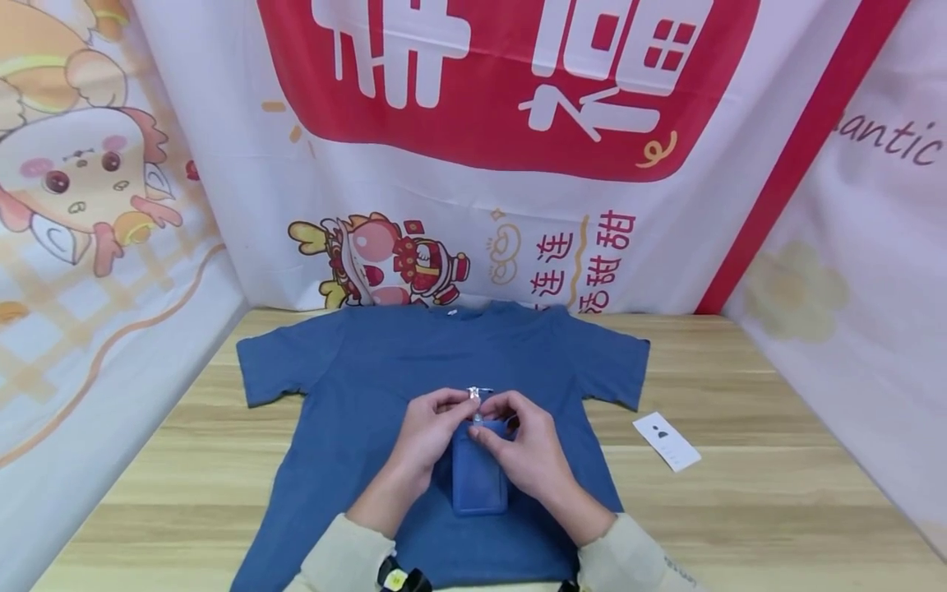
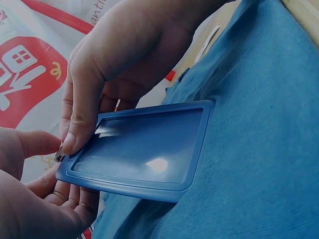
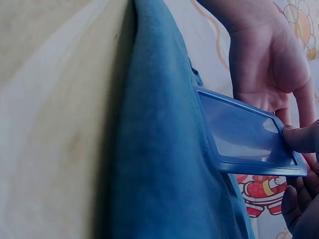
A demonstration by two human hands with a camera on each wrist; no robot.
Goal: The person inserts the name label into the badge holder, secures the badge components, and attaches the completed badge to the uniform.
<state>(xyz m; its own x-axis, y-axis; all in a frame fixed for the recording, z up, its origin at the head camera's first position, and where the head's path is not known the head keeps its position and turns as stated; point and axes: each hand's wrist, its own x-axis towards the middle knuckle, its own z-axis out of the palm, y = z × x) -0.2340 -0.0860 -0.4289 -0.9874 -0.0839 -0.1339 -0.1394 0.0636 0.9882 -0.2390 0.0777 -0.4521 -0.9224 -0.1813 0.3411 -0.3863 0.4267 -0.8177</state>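
Note:
A blue badge holder with a clear window hangs upright over the front of a blue T-shirt, its far end close against the cloth in the left wrist view. My left hand pinches the small metal clip at the holder's top between thumb and fingers. From the other side my right hand grips the holder's top edge, its thumb lying over the frame beside the window. The right wrist view shows the window facing that side, with part of the clip hidden by fingers.
The T-shirt lies spread on a wood-grain table, collar towards the back. A white card with small dark print lies right of the shirt. Printed cloth hangings stand up behind and at both sides.

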